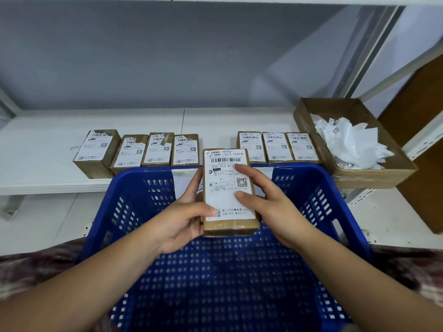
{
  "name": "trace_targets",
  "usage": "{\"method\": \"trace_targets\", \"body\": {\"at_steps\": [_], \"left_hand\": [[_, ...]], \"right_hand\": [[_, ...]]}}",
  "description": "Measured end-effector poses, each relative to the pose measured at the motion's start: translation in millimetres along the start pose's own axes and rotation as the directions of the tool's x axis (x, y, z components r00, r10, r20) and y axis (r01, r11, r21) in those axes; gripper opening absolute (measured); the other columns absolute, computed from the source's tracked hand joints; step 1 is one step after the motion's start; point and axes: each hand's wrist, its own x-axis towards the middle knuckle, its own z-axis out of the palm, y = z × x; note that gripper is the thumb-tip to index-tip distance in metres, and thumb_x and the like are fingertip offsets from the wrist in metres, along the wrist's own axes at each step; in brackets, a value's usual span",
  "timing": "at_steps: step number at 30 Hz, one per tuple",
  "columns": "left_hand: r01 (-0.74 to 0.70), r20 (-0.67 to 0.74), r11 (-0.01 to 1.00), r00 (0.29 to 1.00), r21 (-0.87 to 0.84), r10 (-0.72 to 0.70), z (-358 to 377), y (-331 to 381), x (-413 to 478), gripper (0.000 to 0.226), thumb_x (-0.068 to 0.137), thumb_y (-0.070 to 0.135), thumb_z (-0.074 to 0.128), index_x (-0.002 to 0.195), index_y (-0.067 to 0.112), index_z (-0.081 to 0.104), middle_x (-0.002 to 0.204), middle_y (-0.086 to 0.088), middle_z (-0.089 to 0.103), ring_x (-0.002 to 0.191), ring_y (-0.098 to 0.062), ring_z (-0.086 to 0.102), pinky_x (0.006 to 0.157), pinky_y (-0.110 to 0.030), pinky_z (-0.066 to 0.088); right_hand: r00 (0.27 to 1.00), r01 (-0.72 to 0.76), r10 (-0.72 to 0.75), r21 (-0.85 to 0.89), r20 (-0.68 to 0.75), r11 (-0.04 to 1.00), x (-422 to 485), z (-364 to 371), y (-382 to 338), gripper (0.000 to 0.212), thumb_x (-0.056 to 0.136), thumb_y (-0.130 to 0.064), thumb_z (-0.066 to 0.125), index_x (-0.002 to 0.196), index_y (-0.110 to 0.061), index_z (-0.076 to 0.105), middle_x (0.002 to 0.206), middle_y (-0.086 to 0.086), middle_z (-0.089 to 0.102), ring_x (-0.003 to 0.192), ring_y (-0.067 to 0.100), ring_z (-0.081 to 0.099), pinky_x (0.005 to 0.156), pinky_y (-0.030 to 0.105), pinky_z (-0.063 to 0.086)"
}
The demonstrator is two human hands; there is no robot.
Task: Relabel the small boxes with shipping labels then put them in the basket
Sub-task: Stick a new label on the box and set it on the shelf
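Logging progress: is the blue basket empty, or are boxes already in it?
Empty where visible: the blue basket shows bare floor. The labelled box over it is held by left hand and right hand.

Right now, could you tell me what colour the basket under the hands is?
The basket is blue with perforated walls, seen best in the head view.

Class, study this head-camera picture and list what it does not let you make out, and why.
Head view throughout.
Fine print on the label of the held box: too small, partly covered by left hand and right hand.
Underside of the held box: hidden by the box itself.
Text on the shelf boxes: too small.
Near rim of the blue basket: cut off by the bottom edge.
Floor of the cardboard tray: hidden by crumpled paper.
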Motion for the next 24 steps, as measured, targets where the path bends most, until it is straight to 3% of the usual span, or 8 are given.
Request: {"method": "trace_targets", "body": {"at_steps": [5, 8, 10, 13, 15, 19, 24], "left_hand": [[0.03, 0.019, 0.992, 0.999, 0.127, -0.033, -1.6, -2.9, 0.4, 0.103, 0.066, -0.009, 0.056, 0.143, 0.052, 0.023, 0.13, -0.003, 0.061, 0.116, -0.03, 0.059, 0.092, -0.053, 0.05], [0.025, 0.021, 0.985, 0.999, 0.169, -0.029, -0.9, -6.0, -0.6, 0.101, 0.065, -0.007, 0.056, 0.143, 0.048, 0.023, 0.127, 0.002, 0.063, 0.116, -0.025, 0.06, 0.092, -0.05, 0.051], [0.012, -0.012, 0.983, 1.0, 0.186, -0.01, 1.0, -8.2, -0.6, 0.095, 0.065, -0.003, 0.06, 0.14, 0.046, 0.028, 0.123, 0.005, 0.066, 0.111, -0.022, 0.063, 0.089, -0.045, 0.054], [-0.008, -0.126, 0.97, 0.991, 0.244, 0.04, 1.2, -10.5, 1.5, 0.091, 0.064, 0.006, 0.072, 0.139, 0.039, 0.033, 0.114, 0.005, 0.07, 0.104, -0.019, 0.067, 0.087, -0.04, 0.054], [-0.002, -0.184, 0.968, 0.982, 0.252, 0.05, 0.0, -12.3, 2.7, 0.089, 0.066, 0.008, 0.079, 0.138, 0.035, 0.036, 0.11, 0.004, 0.071, 0.101, -0.018, 0.068, 0.087, -0.037, 0.053], [-0.001, -0.3, 0.988, 0.953, 0.153, 0.048, -1.5, -9.3, 5.5, 0.063, 0.075, 0.026, 0.068, 0.134, 0.026, 0.045, 0.107, -0.004, 0.072, 0.097, -0.023, 0.069, 0.084, -0.04, 0.054], [0.019, -0.392, 0.982, 0.918, 0.186, 0.056, -5.7, -3.0, 6.8, 0.052, 0.075, 0.037, 0.068, 0.121, 0.015, 0.059, 0.105, -0.011, 0.072, 0.098, -0.028, 0.068, 0.092, -0.045, 0.051]], "right_hand": [[0.998, 0.041, -0.043, -0.05, -0.039, 0.998, 3.9, -2.2, 2.6, 0.057, 0.094, -0.008, 0.06, 0.131, -0.046, 0.04, 0.116, -0.019, 0.059, 0.096, 0.001, 0.068, 0.072, 0.023, 0.058], [0.998, 0.054, -0.056, -0.154, -0.006, 0.987, 5.3, -4.3, 5.4, 0.063, 0.09, -0.018, 0.068, 0.125, -0.06, 0.038, 0.129, -0.012, 0.054, 0.109, 0.011, 0.065, 0.083, 0.033, 0.059], [0.999, 0.054, -0.052, -0.276, 0.015, 0.959, 5.8, -5.2, 7.6, 0.07, 0.081, -0.036, 0.076, 0.123, -0.072, 0.034, 0.139, -0.008, 0.045, 0.12, 0.018, 0.058, 0.09, 0.042, 0.057], [0.999, 0.037, -0.024, -0.383, 0.04, 0.923, 5.1, -4.1, 14.0, 0.083, 0.073, -0.048, 0.077, 0.13, -0.074, 0.023, 0.143, -0.008, 0.04, 0.128, 0.016, 0.05, 0.094, 0.044, 0.055], [0.998, 0.056, -0.037, -0.417, 0.055, 0.907, 4.3, -3.2, 18.6, 0.086, 0.075, -0.047, 0.076, 0.135, -0.072, 0.019, 0.144, -0.01, 0.038, 0.129, 0.008, 0.046, 0.098, 0.039, 0.053], [0.991, 0.078, -0.013, -0.49, 0.134, 0.868, -0.4, -2.3, 16.2, 0.086, 0.084, -0.031, 0.074, 0.132, -0.069, 0.015, 0.137, -0.013, 0.034, 0.119, -0.003, 0.045, 0.093, 0.019, 0.051], [0.982, 0.09, 0.022, -0.572, 0.185, 0.816, -4.1, 4.4, 18.7, 0.087, 0.083, -0.034, 0.075, 0.131, -0.071, 0.013, 0.139, -0.014, 0.032, 0.119, -0.014, 0.036, 0.091, 0.003, 0.038]]}}
